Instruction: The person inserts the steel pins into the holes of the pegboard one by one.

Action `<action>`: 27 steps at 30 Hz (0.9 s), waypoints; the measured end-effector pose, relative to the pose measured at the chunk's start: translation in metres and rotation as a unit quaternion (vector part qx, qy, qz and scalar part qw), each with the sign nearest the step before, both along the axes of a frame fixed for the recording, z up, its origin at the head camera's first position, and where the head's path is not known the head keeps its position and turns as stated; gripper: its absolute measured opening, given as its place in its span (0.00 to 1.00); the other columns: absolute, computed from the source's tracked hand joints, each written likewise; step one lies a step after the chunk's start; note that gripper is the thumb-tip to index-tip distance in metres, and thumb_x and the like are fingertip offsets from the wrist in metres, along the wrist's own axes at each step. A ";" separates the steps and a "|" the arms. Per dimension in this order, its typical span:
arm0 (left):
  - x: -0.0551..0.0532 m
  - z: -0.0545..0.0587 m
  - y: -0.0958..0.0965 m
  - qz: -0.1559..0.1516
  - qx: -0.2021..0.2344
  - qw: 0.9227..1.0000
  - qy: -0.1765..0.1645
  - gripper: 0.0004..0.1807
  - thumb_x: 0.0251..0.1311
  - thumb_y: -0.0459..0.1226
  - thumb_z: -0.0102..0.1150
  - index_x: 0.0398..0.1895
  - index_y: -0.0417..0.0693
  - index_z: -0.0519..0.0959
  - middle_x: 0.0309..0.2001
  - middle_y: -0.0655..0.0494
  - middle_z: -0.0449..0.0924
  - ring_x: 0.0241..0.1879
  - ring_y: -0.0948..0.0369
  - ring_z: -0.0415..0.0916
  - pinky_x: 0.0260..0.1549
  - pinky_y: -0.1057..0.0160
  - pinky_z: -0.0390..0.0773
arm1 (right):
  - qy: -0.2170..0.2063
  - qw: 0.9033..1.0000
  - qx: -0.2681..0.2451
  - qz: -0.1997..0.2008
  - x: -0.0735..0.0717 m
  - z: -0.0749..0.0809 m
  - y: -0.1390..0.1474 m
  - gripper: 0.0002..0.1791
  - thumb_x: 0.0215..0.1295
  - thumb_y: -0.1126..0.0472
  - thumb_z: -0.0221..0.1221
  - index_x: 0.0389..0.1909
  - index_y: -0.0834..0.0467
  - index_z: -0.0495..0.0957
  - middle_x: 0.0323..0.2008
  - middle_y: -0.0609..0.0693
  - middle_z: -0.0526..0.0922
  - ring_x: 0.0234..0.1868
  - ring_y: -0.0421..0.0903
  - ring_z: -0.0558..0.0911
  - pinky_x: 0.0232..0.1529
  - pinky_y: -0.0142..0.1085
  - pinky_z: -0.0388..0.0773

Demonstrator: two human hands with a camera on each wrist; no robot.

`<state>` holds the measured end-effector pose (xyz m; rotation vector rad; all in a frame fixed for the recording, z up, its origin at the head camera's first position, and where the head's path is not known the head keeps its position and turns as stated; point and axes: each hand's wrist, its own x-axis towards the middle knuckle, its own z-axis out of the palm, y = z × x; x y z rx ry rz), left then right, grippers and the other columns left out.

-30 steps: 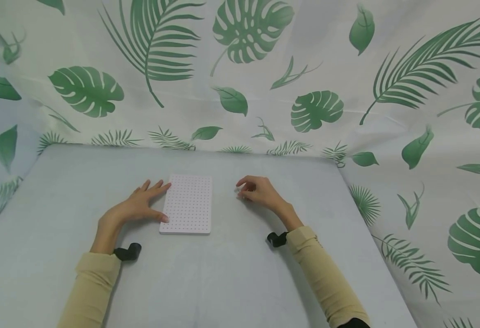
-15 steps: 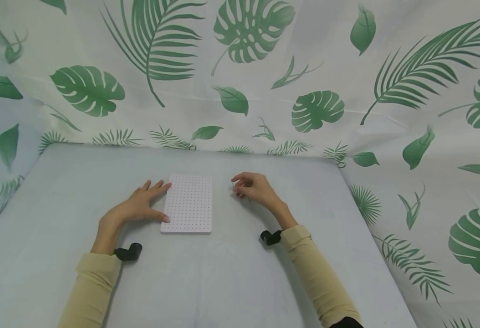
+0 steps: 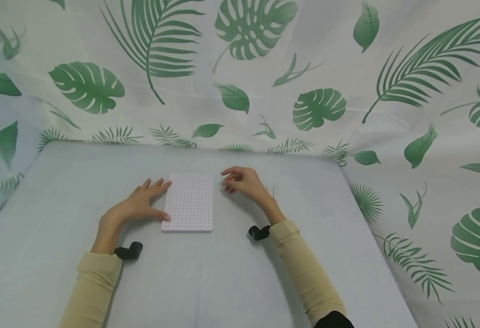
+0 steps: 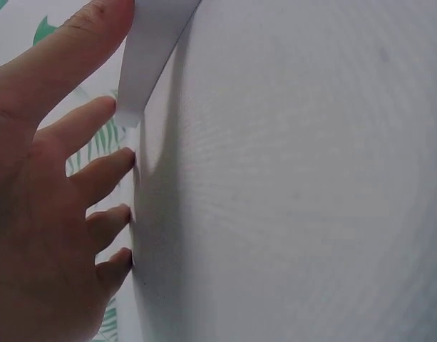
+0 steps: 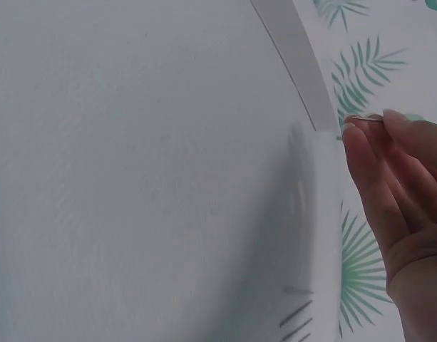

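A white board with rows of small holes lies flat on the table. At its left edge, my left hand has its fingers spread, with thumb and index finger touching the board. The left wrist view shows those fingers straight, the other fingertips down on the tabletop. Just off the board's upper right edge, my right hand pinches a short thin pin between thumb and fingertips. Beside the right wrist, several thin dark pins lie on the table, partly hidden by the hand in the head view.
A pale cloth covers the table. Behind and to the right hangs a white curtain with green leaf prints. A black wrist camera sits on the left wrist and another camera on the right.
My right hand has moved left and slightly away from me, closer to the board, with the pin in it. Pins beside the right wrist have come into sight. The left hand has stayed put.
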<state>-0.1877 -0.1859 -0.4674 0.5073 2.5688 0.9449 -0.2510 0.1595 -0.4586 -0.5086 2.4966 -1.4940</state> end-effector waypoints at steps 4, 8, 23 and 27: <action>-0.001 -0.001 0.000 -0.001 -0.006 1.000 0.003 0.61 0.49 0.53 0.78 0.81 0.42 0.55 0.80 0.29 0.44 0.78 0.26 0.30 0.74 0.27 0.33 | -0.015 1.000 -0.021 0.001 -0.003 -0.003 -0.007 0.18 0.64 0.68 0.68 0.54 0.66 0.83 0.38 0.61 0.90 0.32 0.49 0.90 0.36 0.40 0.90; -0.001 -0.001 -0.001 -0.001 -0.007 1.000 0.003 0.61 0.49 0.53 0.78 0.81 0.42 0.54 0.80 0.29 0.44 0.78 0.26 0.30 0.74 0.27 0.33 | -0.028 0.999 -0.029 -0.002 -0.005 -0.002 -0.012 0.20 0.65 0.67 0.68 0.57 0.67 0.82 0.39 0.62 0.89 0.31 0.49 0.90 0.36 0.41 0.90; 0.000 -0.001 0.000 0.005 -0.003 1.000 0.000 0.60 0.50 0.53 0.78 0.82 0.43 0.54 0.81 0.31 0.44 0.79 0.27 0.30 0.75 0.27 0.33 | -0.059 0.993 -0.098 -0.008 -0.011 -0.006 -0.030 0.11 0.65 0.71 0.66 0.47 0.70 0.81 0.40 0.65 0.87 0.38 0.54 0.91 0.41 0.44 0.90; -0.001 -0.002 0.000 0.005 -0.002 1.000 0.002 0.60 0.49 0.53 0.78 0.81 0.43 0.55 0.81 0.31 0.44 0.79 0.27 0.30 0.75 0.28 0.33 | -0.055 0.993 -0.108 -0.006 -0.012 -0.007 -0.035 0.09 0.64 0.72 0.66 0.43 0.70 0.80 0.40 0.66 0.88 0.40 0.56 0.91 0.41 0.43 0.90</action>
